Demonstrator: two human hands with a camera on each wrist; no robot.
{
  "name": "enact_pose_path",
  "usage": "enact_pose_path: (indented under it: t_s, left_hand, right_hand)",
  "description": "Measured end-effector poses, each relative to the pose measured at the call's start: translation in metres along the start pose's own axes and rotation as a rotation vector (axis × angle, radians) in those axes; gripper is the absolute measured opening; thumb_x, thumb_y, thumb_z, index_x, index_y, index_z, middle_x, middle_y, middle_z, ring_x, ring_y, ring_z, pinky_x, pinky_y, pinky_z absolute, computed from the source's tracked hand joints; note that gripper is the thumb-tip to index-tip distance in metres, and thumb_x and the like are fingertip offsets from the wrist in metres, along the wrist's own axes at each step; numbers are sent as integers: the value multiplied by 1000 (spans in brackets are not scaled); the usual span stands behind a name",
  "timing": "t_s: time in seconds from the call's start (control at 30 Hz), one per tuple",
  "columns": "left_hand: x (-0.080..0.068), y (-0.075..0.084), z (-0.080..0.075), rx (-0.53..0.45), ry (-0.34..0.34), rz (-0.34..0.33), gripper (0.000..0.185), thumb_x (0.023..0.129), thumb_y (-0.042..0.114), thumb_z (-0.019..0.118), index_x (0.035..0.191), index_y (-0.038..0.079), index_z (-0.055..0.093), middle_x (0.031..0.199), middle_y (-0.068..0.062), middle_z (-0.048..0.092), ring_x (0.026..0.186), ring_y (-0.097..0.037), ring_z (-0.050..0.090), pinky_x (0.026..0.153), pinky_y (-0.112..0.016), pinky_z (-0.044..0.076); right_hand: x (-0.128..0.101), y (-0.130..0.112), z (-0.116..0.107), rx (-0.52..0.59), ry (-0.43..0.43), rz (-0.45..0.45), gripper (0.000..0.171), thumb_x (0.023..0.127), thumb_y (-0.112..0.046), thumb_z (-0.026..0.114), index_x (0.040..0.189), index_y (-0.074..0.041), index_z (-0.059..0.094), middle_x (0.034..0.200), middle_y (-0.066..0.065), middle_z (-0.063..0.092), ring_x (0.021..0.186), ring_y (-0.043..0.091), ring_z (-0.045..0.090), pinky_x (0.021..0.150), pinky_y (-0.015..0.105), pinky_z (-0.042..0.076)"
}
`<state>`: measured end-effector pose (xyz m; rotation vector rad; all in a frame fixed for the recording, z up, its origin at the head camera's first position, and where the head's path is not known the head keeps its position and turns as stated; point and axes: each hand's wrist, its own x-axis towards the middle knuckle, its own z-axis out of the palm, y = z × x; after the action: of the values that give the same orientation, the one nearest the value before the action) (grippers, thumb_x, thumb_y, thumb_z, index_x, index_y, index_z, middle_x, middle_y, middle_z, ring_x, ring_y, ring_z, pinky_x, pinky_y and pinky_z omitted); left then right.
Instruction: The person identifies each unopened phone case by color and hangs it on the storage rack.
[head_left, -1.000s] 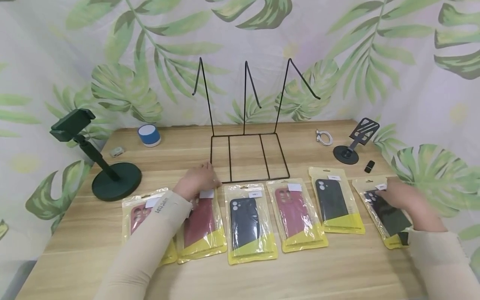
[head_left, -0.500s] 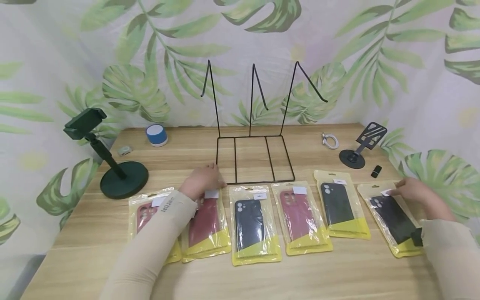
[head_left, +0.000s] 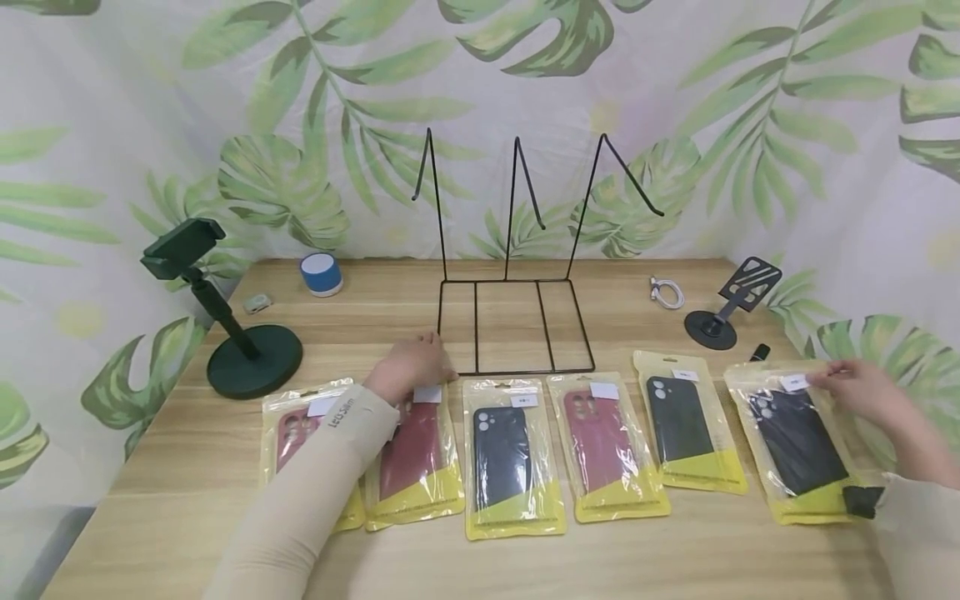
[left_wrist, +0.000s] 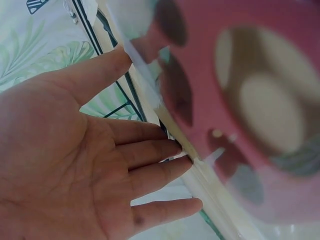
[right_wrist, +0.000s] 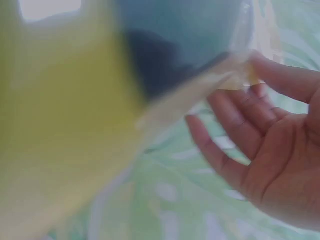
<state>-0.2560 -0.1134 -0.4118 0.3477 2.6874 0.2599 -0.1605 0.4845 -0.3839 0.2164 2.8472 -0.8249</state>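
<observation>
The right hand (head_left: 862,396) pinches the upper right edge of the rightmost bag (head_left: 798,442), at the row's end, long axis slanting, label end pointing away and slightly left; the left hand (head_left: 411,364), fingers loosely spread, reaches the second bag (head_left: 414,467); the left sleeve (head_left: 307,487) hides much of the leftmost bag (head_left: 295,429)

narrow gaps between pouches (head_left: 514,462), rack (head_left: 507,280) behind
</observation>
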Motion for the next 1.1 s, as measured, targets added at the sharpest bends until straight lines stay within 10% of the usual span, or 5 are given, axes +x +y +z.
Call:
enact_pose_path:
  t_s: [0.27, 0.67, 0.93, 1.1]
  left_hand:
    - [-2, 1, -4, 8, 13, -6, 89, 97, 43, 60, 153, -11, 16, 161, -28, 20, 149, -45, 21, 121, -58, 22]
    - [3, 0, 2, 46, 38, 0, 90, 95, 44, 62, 152, -13, 21, 155, -31, 32, 139, -45, 40, 112, -56, 40]
    - [-1, 0, 3, 6, 18, -12, 88, 97, 42, 60, 153, -11, 18, 161, -28, 21, 148, -45, 25, 120, -57, 27]
    - [-4, 1, 2, -6, 31, -20, 90, 95, 42, 63, 154, -10, 19, 160, -28, 24, 144, -46, 32, 115, -56, 36]
  right_hand:
    - [-28, -41, 5, 354, 308, -83, 9, 100, -31, 59, 98, -24, 54, 78, -42, 59, 71, -17, 54, 60, 7, 43]
    - [-44, -116, 13, 439, 534, -284, 18, 98, -16, 63, 92, -33, 59, 75, -36, 62, 60, -7, 49, 46, 14, 35]
    - [-25, -184, 15, 838, 546, -490, 12, 94, -4, 65, 89, -15, 64, 73, -13, 68, 57, 1, 53, 49, 11, 42]
    - [-8, -216, 21, 908, 574, -549, 9, 94, -6, 66, 88, -13, 63, 67, -7, 63, 51, 7, 41, 46, 13, 35]
